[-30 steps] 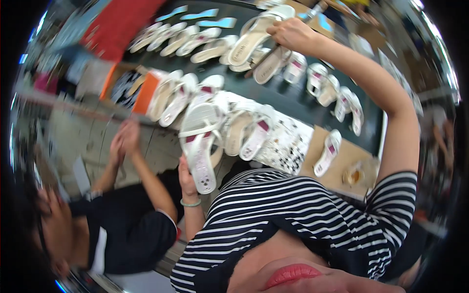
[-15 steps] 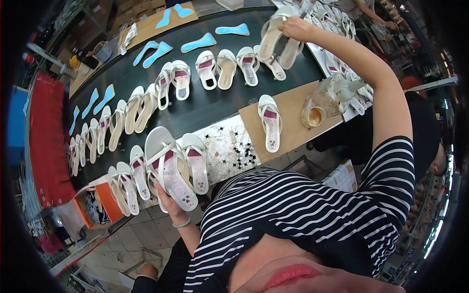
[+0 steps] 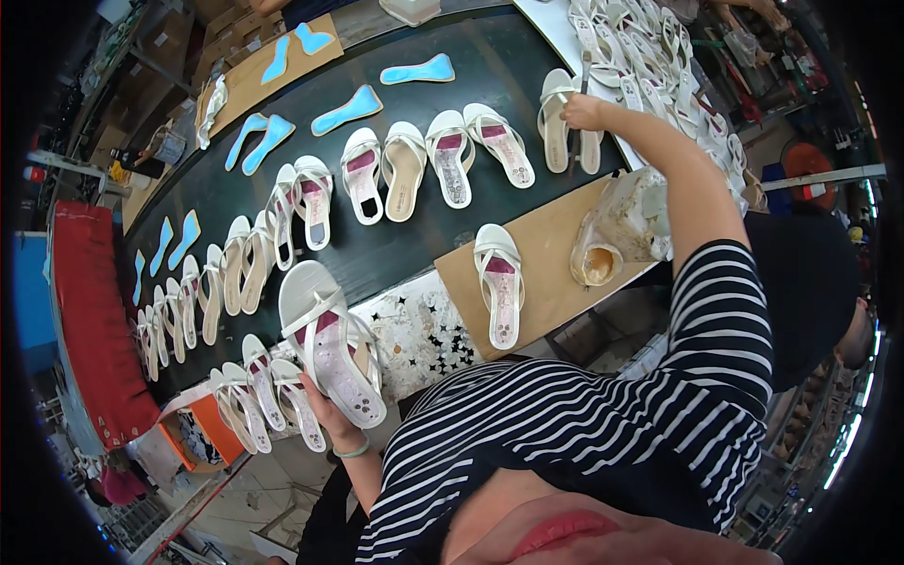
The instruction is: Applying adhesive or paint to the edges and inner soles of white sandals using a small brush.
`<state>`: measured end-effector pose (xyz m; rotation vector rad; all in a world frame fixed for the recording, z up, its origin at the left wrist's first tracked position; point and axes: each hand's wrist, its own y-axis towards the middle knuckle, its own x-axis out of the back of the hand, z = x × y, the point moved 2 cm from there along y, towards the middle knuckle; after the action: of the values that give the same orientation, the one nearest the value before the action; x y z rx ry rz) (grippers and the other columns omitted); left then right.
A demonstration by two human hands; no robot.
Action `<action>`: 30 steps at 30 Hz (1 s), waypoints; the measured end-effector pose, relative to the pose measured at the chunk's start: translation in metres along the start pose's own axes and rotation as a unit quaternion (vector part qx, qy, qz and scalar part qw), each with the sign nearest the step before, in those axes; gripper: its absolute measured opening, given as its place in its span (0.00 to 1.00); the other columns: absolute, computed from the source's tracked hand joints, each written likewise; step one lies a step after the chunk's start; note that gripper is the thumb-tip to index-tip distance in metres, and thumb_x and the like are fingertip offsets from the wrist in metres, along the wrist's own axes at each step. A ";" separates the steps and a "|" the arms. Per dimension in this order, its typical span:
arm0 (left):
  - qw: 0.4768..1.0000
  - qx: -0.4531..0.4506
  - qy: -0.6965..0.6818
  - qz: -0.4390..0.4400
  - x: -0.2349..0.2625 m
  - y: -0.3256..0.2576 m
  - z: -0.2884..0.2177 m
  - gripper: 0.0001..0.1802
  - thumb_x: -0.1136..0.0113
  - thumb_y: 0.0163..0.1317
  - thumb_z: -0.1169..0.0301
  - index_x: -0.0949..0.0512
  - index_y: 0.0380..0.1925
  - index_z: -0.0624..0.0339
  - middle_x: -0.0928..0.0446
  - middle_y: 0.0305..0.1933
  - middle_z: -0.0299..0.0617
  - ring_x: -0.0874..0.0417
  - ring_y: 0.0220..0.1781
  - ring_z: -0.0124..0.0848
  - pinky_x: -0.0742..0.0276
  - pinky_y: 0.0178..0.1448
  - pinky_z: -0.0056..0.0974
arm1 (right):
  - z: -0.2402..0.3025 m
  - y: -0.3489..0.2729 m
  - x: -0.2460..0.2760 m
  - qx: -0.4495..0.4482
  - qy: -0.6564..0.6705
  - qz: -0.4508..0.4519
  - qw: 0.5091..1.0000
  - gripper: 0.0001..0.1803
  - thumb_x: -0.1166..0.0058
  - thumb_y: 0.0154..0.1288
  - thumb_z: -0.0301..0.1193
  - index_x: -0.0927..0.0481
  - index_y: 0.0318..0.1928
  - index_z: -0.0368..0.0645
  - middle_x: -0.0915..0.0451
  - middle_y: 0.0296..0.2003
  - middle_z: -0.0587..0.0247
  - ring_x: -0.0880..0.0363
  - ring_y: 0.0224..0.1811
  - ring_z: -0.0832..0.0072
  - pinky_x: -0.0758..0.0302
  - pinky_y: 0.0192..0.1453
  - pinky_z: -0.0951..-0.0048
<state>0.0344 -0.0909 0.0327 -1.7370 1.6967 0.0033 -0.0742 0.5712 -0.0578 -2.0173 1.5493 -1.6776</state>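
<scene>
My left hand [image 3: 325, 407] holds a white strappy sandal [image 3: 331, 341] sole-up near my chest, above a star-patterned sheet [image 3: 419, 331]. My right hand [image 3: 586, 111] is stretched out to the far side of the dark conveyor belt [image 3: 405, 245] and grips a thin stick-like tool [image 3: 578, 104]. It rests beside a white sandal [image 3: 556, 118] lying there. Another white sandal [image 3: 499, 282] lies on a brown cardboard sheet [image 3: 546, 273] in front of me. My sleeves are black-and-white striped.
Many white sandals [image 3: 405, 169] lie in rows on the belt, with blue insoles [image 3: 348, 108] farther back. A cloudy plastic bag with a small pot [image 3: 621, 231] sits on the cardboard. More sandals [image 3: 650, 56] pile at the upper right. An orange box [image 3: 202, 433] is at lower left.
The view has swung, so the belt now runs diagonally. My right hand has come down from the raised sandals to a sandal on the belt. My left hand still holds its sandal.
</scene>
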 end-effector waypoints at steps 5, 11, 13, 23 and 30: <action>0.998 0.047 -0.030 -0.004 -0.023 0.024 -0.004 0.34 0.65 0.71 0.43 0.34 0.62 0.59 0.24 0.50 0.45 0.20 0.45 0.36 0.22 0.47 0.38 | -0.017 0.003 -0.036 -0.022 -0.005 -0.015 1.000 0.06 0.45 0.51 0.28 0.16 0.22 0.47 0.18 0.28 0.66 0.17 0.34 0.68 0.22 0.36 0.68; 0.996 0.049 -0.051 -0.060 -0.038 0.042 -0.013 0.36 0.68 0.70 0.41 0.29 0.55 0.61 0.20 0.36 0.43 0.19 0.26 0.34 0.22 0.28 0.36 | -0.036 -0.020 -0.022 0.000 -0.006 0.024 1.000 0.06 0.46 0.51 0.28 0.16 0.23 0.48 0.20 0.29 0.65 0.18 0.35 0.68 0.23 0.37 0.68; 0.996 0.057 -0.048 -0.048 -0.028 0.046 -0.008 0.37 0.68 0.69 0.40 0.27 0.52 0.63 0.20 0.32 0.43 0.20 0.24 0.34 0.23 0.27 0.36 | -0.038 -0.027 -0.026 -0.009 -0.003 0.026 1.000 0.07 0.46 0.52 0.29 0.16 0.23 0.49 0.20 0.30 0.66 0.19 0.36 0.69 0.23 0.37 0.68; 0.964 0.105 -0.233 0.073 -0.009 0.074 0.028 0.35 0.66 0.70 0.42 0.32 0.60 0.60 0.20 0.47 0.48 0.16 0.43 0.44 0.18 0.47 0.47 | -0.029 -0.048 -0.096 -0.135 -0.088 0.144 0.976 0.07 0.47 0.54 0.30 0.15 0.24 0.53 0.18 0.29 0.67 0.18 0.37 0.67 0.26 0.41 0.67; 0.979 0.043 -0.165 0.109 0.023 0.065 0.030 0.33 0.67 0.72 0.45 0.34 0.62 0.60 0.24 0.56 0.43 0.20 0.53 0.37 0.23 0.57 0.43 | 0.006 -0.026 0.209 -0.295 0.136 -0.169 0.931 0.08 0.50 0.58 0.26 0.18 0.36 0.44 0.18 0.35 0.58 0.17 0.39 0.64 0.23 0.40 0.64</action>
<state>-0.0058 -0.0905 -0.0304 -1.3912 1.6024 0.2971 -0.0786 0.4293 0.0974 -2.5475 2.1056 -1.8311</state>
